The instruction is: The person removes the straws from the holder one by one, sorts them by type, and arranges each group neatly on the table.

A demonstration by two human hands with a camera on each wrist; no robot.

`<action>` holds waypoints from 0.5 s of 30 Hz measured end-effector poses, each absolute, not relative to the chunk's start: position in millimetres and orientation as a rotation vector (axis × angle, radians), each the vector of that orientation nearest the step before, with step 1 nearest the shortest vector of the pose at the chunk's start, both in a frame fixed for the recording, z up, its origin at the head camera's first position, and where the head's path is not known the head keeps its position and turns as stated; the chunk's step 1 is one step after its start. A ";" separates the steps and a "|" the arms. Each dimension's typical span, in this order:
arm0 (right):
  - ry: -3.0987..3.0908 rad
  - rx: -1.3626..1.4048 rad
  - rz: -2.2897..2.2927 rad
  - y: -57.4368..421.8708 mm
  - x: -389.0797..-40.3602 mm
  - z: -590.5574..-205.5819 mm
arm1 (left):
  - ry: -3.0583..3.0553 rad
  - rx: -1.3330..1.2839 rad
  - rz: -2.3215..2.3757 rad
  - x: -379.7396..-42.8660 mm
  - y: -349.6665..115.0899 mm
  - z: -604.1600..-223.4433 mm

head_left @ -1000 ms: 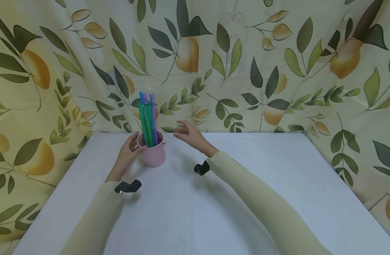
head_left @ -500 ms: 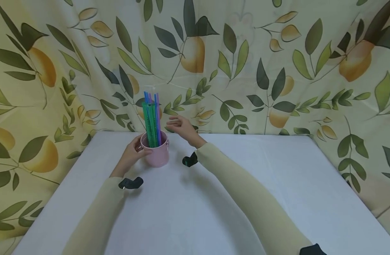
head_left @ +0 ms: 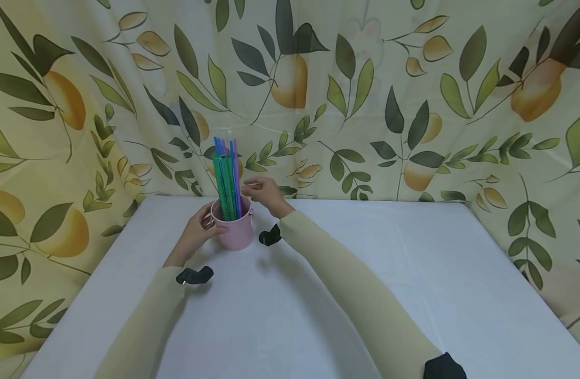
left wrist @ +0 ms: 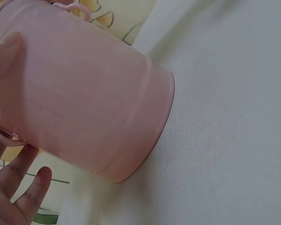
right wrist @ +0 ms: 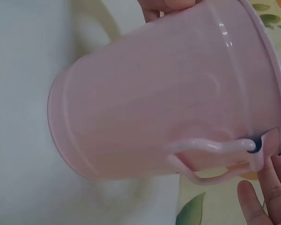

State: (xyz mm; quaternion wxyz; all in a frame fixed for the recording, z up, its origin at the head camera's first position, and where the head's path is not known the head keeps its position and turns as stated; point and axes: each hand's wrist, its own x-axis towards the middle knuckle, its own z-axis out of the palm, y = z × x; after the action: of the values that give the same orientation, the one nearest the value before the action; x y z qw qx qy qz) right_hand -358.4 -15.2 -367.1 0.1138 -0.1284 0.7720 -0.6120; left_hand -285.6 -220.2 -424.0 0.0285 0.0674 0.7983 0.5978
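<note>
A small pink bucket (head_left: 236,237) stands upright on the table, holding a bundle of green, blue and purple straw-like sticks (head_left: 227,181). My left hand (head_left: 195,231) grips its left side, the thumb pressed on the front wall and the fingers round the side. In the left wrist view the thumb lies on the bucket wall (left wrist: 93,89) and other fingers (left wrist: 33,192) are by a side handle. My right hand (head_left: 267,196) is at the right rim with fingers loosely bent. The right wrist view has its fingers (right wrist: 274,192) beside the handle (right wrist: 210,146); whether they touch is unclear.
A white table (head_left: 280,316) spreads around the bucket. Close behind its back edge hangs a curtain (head_left: 366,147) printed with leaves and fruit. Dark wrist mounts (head_left: 195,275) stick out from both sleeves, low over the tabletop.
My right hand has moved left to the bucket's rim. The left hand has stayed at the bucket, its thumb now against the front wall. The whole head view has shifted slightly.
</note>
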 end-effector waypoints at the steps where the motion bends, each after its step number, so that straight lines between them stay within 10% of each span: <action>1: 2.271 -0.373 -1.783 -16.5 -358.7 -366.8 | 2.463 0.208 1.848 -285.3 -220.5 -424.8; 15: 2.307 -0.347 -1.739 -34.3 -360.5 -350.3 | 2.475 0.247 1.895 -274.0 -222.6 -431.5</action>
State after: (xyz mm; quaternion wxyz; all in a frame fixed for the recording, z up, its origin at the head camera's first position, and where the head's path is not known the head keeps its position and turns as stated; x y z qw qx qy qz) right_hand -360.5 -34.3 -350.3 0.1156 -0.1184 0.7876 -0.5935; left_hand -274.0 -222.6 -431.5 0.0074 0.0790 0.7914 0.6061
